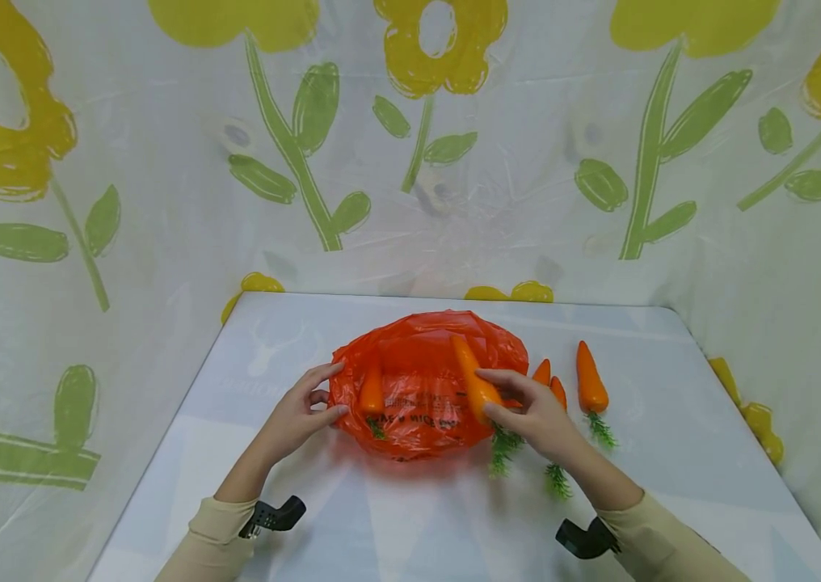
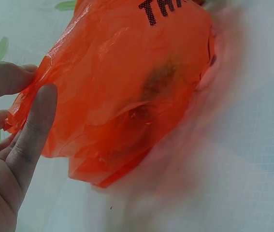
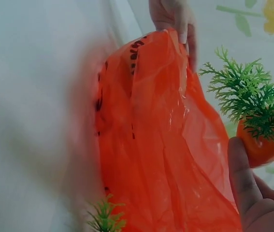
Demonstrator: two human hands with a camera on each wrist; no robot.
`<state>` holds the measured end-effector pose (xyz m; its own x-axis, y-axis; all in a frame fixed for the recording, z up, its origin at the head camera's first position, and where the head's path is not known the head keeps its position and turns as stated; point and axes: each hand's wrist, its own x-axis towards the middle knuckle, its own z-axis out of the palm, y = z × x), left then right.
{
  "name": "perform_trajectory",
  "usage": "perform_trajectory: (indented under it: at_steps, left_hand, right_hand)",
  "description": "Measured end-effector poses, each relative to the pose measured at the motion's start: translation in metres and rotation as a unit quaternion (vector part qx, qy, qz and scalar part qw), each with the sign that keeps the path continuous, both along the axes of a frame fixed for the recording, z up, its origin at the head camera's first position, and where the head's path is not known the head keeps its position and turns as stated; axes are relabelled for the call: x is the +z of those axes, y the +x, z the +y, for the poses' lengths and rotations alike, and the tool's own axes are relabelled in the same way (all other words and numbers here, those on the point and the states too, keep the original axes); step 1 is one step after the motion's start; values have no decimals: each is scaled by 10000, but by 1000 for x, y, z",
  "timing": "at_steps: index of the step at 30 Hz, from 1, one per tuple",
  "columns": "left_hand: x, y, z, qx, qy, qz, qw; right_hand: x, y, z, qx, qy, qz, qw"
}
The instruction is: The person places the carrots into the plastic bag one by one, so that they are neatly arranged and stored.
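One carrot (image 1: 474, 384) is pinched between the thumb and fingers of your right hand (image 1: 536, 411), close to its fat leafy end, so most of its length sticks out past your grip. What matters here is the angle: its long axis runs away from you, tip at the far end and tilted a bit left, and in the head view it overlaps the right part of the red plastic bag's (image 1: 418, 347) mouth. Can't tell how deep it sits, tbh. Your left hand (image 1: 301, 408) pinches the bag's left rim, so your right is way nearer to the carrot. Looks-wise it's smooth, shiny orange, fake-looking, with a feathery green top (image 3: 252, 96). Another carrot (image 1: 372, 392) lies in the bag's left part, and three loose carrots (image 1: 590, 380) are on the right.
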<state>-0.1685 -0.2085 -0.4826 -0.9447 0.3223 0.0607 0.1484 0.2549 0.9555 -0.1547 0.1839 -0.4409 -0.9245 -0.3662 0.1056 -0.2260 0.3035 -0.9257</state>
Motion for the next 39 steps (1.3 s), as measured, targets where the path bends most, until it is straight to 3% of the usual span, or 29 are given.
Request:
perform_trajectory:
  at_steps: [14,25,39]
  left_hand:
    - [0,-1,1,19,-24,-9,10000]
    - [0,-1,2,-29,-8,14,10000]
    - [-1,-2,1,-35,54,-29,10000]
  right_hand:
    - [-1,-11,-14,-3,-86,-35,10000]
    - [0,-20,-27,-81,-15,-370,9993]
    - [-6,-38,-46,104,161,-500,9986]
